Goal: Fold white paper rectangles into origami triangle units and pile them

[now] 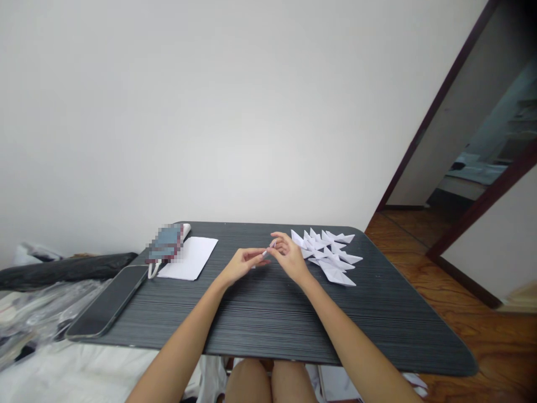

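Observation:
My left hand (242, 263) and my right hand (287, 254) meet over the middle of the dark striped table (268, 324). Their fingertips pinch together at one spot, and a small pale sliver, possibly a bit of paper (272, 244), shows between them; I cannot make out what it is. Right beside my right hand lies a heap of several folded white paper boats (329, 254). A flat white sheet of paper (188, 257) lies to the left of my left hand.
A dark phone (107, 305) lies face up at the table's left edge. A small blurred-out item with a white cord (165, 243) rests by the sheet. Clear plastic and a dark roll (62, 268) are left of the table. Wooden floor and a doorway (474, 184) are on the right.

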A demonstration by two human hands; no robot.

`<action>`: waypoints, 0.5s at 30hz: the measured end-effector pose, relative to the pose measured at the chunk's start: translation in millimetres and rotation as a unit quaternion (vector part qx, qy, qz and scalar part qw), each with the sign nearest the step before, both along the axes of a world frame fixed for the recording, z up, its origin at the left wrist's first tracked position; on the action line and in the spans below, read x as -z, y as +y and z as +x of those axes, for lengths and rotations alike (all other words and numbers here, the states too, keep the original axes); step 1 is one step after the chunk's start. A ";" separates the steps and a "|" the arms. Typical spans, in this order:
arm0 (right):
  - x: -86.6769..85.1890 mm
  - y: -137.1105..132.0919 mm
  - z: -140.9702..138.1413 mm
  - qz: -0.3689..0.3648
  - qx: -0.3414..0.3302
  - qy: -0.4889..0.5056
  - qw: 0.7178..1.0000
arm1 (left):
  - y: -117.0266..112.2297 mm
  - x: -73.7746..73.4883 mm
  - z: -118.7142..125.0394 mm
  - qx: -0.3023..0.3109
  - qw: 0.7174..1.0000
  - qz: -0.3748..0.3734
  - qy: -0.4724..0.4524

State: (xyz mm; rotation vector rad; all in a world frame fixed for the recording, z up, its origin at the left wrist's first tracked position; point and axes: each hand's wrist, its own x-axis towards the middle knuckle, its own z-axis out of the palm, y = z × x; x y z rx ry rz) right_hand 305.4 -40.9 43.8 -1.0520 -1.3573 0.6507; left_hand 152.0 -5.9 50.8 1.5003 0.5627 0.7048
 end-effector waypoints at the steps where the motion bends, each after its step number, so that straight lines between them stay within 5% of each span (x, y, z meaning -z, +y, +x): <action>1: 2.7 1.9 -2.3 -0.007 0.009 0.012 1.000 | 0.2 1.6 1.0 -0.010 1.000 0.015 -0.003; 10: 17.1 6.6 -16.0 -0.018 0.029 -0.035 0.999 | 2.9 11.5 5.6 -0.085 0.968 0.213 0.100; 15: 18.1 3.1 -20.1 -0.012 0.070 -0.075 0.995 | 0.5 10.3 6.0 -0.081 0.955 0.261 0.111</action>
